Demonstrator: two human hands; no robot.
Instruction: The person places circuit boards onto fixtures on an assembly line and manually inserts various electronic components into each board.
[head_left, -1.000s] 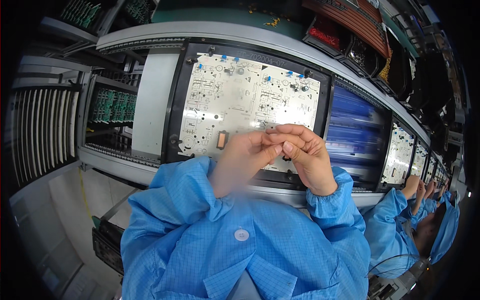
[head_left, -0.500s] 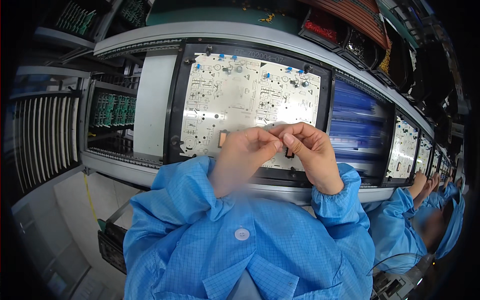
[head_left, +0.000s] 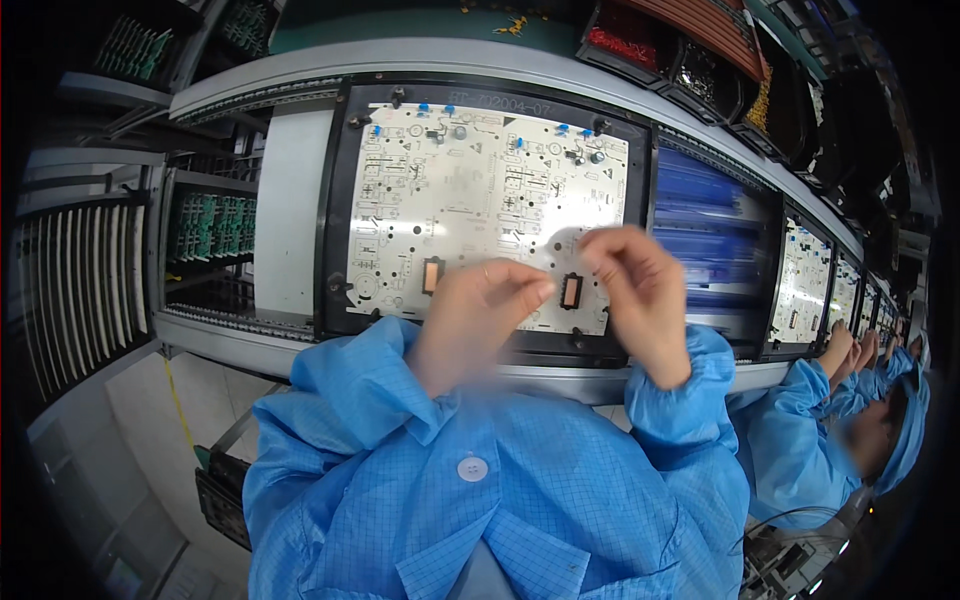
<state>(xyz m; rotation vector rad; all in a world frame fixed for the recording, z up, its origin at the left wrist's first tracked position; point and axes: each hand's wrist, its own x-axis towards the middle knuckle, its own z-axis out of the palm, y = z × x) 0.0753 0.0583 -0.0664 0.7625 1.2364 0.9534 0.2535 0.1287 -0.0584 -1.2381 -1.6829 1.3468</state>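
A white printed circuit board (head_left: 470,225) lies in a black carrier frame (head_left: 640,180) before me. My left hand (head_left: 478,315) is over its near edge, thumb and index finger pinched together; anything between them is too small to make out. Off to the right, my right hand (head_left: 645,295) hovers over the board's right edge with fingers curled and fingertips drawn together, slightly blurred. Between the hands sits a black-framed part with a copper-coloured middle (head_left: 572,291). A similar part (head_left: 432,275) is beside my left hand, partly covered. Small blue components (head_left: 563,131) stand along the board's far side.
The carrier rests on a conveyor with metal rails (head_left: 420,62). Blue-streaked panel (head_left: 705,220) and another board (head_left: 800,290) follow on the right. Parts bins (head_left: 625,45) stand at the far right. Racked green boards (head_left: 215,222) are left. A co-worker's hand (head_left: 838,350) is at right.
My hands have parted: the right hand moved right and slightly away, uncovering the copper-coloured part, while the left stayed near its place. The view has shifted slightly.
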